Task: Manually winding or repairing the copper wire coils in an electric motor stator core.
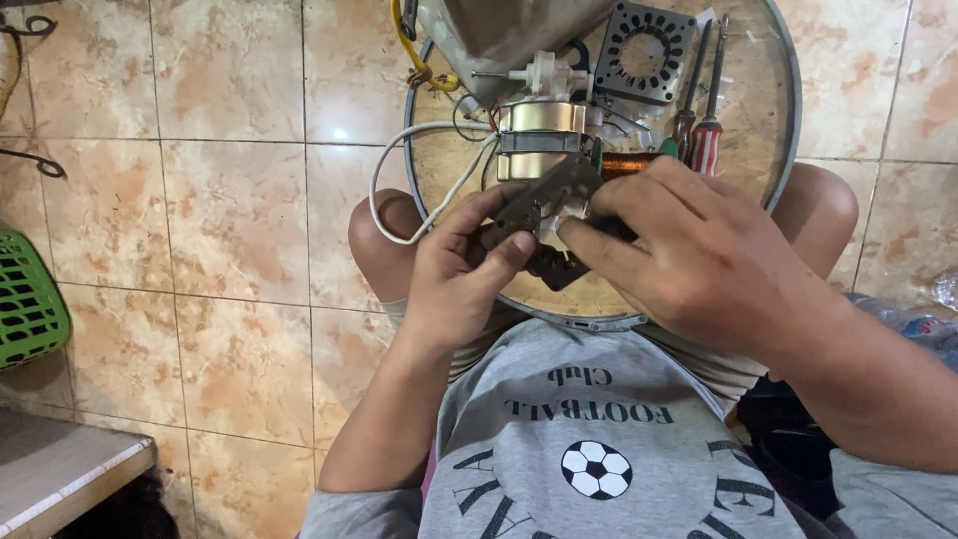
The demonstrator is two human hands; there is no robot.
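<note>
Two hands meet over a round tray (pixel 778 90) that rests on the person's knees. Left hand (pixel 454 274) is curled shut on a dark metal plate (pixel 544 200), thumb pressed on its near side and fingers wrapped beneath. Right hand (pixel 689 250) is closed over the plate's right end, forefinger stretched leftward onto it. The plate lies just above the tray's near edge, its long axis slanting from lower left up to upper right, the upper end pointing toward a copper coil (pixel 627 165). Just beyond it sits a small motor (pixel 541 135) with a white cord (pixel 399 190) looping off to the left. Farther back on the tray lie a square black stator frame (pixel 644 50) and two screwdrivers (pixel 707 120), shafts pointing away. A green basket (pixel 25 299) stands on the tiled floor at far left.
</note>
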